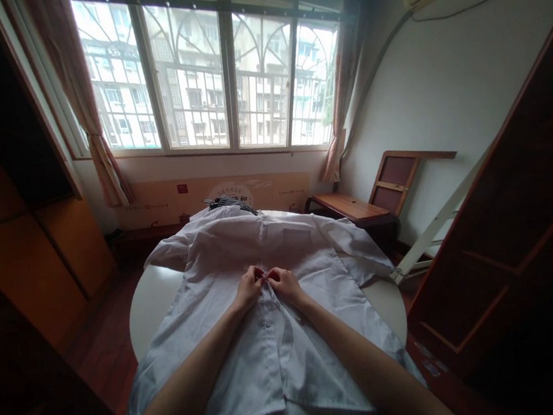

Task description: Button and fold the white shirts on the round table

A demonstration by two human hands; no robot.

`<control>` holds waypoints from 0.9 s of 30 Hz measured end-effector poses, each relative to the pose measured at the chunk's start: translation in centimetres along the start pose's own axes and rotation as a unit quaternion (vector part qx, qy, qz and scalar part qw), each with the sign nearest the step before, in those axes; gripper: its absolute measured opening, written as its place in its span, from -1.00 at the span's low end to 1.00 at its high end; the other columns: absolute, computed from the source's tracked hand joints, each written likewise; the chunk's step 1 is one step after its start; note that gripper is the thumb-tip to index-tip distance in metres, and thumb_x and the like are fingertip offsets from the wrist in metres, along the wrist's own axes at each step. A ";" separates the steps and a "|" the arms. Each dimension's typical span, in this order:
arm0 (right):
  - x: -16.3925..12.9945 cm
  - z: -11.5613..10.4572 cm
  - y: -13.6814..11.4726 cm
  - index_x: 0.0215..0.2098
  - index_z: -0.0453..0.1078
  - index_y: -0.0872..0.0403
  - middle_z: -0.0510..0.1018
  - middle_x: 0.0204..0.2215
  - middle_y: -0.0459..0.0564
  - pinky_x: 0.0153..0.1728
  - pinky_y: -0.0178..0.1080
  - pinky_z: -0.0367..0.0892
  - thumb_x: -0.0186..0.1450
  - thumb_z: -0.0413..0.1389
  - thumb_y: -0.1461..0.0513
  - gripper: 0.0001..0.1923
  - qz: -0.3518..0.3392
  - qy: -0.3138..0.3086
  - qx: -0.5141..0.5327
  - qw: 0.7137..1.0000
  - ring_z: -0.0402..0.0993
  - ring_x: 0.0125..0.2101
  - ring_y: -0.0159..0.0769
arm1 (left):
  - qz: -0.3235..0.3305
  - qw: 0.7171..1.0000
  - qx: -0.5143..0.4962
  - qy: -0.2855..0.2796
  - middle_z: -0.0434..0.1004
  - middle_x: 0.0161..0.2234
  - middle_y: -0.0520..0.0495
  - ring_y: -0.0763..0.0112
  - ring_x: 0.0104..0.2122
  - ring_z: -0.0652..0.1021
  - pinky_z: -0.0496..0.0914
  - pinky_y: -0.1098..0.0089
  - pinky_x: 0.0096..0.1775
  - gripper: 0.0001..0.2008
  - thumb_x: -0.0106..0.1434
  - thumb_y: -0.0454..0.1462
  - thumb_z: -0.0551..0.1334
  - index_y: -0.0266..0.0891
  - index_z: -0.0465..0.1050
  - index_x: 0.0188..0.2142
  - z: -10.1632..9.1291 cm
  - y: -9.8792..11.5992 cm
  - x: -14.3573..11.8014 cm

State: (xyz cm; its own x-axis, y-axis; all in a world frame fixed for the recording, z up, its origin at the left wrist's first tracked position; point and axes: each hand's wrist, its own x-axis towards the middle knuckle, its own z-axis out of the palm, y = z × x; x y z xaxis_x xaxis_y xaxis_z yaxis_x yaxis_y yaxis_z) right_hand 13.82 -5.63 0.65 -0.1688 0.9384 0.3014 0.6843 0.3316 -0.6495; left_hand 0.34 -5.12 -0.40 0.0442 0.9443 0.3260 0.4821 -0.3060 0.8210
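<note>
A white button-up shirt (234, 359) lies spread front side up on a round white table (143, 309), its hem toward me and its sleeves out to both sides. My left hand (250, 286) pinches the front placket near the middle of the shirt. Right beside it, my right hand (284, 285) grips the other front edge, and the fingertips of both nearly meet. Any button between them is too small to make out. Below my hands the two front edges lie slightly apart, with folds on the right side. A chest pocket (297, 235) shows on the upper right.
Dark striped cloth (231, 203) lies at the table's far edge. A wooden bench (351, 205) and a leaning wooden frame (393, 181) stand at the back right. Orange cabinets (56, 252) are on the left, a dark wooden panel (505, 241) on the right.
</note>
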 end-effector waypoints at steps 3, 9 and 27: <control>0.0 0.0 0.0 -0.38 0.47 0.11 0.56 -0.42 -0.01 -0.34 -0.35 0.25 0.14 0.06 0.28 -0.85 0.000 0.003 -0.004 1.000 0.44 -0.39 -0.33 | -0.002 1.000 -0.001 0.002 0.47 -0.44 -0.01 0.45 -0.40 0.47 0.33 0.44 -0.30 -0.90 0.05 -0.44 0.16 -0.25 0.31 -0.43 0.0 0.0 0.0; 0.0 -0.1 -0.1 -0.37 0.48 0.14 0.57 -0.40 0.02 -0.34 -0.35 0.25 0.14 0.06 0.29 -0.84 0.003 -0.002 -0.006 1.000 0.45 -0.38 -0.33 | -0.003 1.000 0.003 0.001 0.47 -0.44 -0.01 0.44 -0.40 0.47 0.33 0.43 -0.29 -0.90 0.04 -0.44 0.16 -0.26 0.32 -0.43 0.1 0.0 0.1; 0.4 0.4 0.5 -0.39 0.48 0.13 0.57 -0.42 0.01 -0.33 -0.34 0.26 0.13 0.08 0.28 -0.86 0.004 0.000 -0.007 1.000 0.45 -0.40 -0.32 | -0.011 1.000 0.001 0.009 0.46 -0.46 0.00 0.45 -0.41 0.46 0.34 0.44 -0.30 -0.90 0.03 -0.44 0.16 -0.25 0.31 -0.45 0.0 -0.1 0.0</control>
State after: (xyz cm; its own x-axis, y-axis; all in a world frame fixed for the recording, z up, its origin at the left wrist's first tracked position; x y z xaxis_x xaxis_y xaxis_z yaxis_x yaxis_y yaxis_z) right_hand 13.80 -4.99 0.12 -0.1624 0.9412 0.2961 0.6952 0.3221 -0.6426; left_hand 0.33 -5.10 -0.47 0.0180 0.9487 0.3156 0.4838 -0.2845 0.8276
